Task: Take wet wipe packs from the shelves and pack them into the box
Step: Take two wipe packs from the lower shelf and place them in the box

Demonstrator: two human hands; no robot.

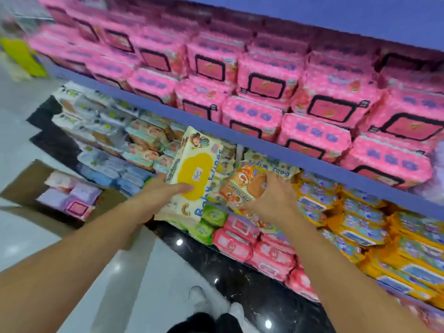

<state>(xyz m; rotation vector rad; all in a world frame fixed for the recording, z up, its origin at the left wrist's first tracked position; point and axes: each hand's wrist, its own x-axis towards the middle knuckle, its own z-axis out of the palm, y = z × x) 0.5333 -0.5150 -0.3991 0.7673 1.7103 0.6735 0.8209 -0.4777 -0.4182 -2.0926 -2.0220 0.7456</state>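
Observation:
My left hand [156, 195] grips a cream wipe pack with a yellow lid [192, 174], held out in front of the middle shelf, thumb across its lid. My right hand [271, 195] has its fingers curled round an orange-and-cream wipe pack with a cartoon print [242, 186] that sits at the shelf's front edge. The cardboard box [21, 186] stands open on the floor at the left, with pink and lilac packs [72, 198] inside it.
The purple upper shelf [264, 143] is stacked with pink packs [264, 85]. Yellow packs [360, 224], red-pink packs [252, 241] and green packs [211, 219] fill the lower rows; blue and white packs [108, 150] lie to the left. White shoes [199, 299] stand on the glossy floor.

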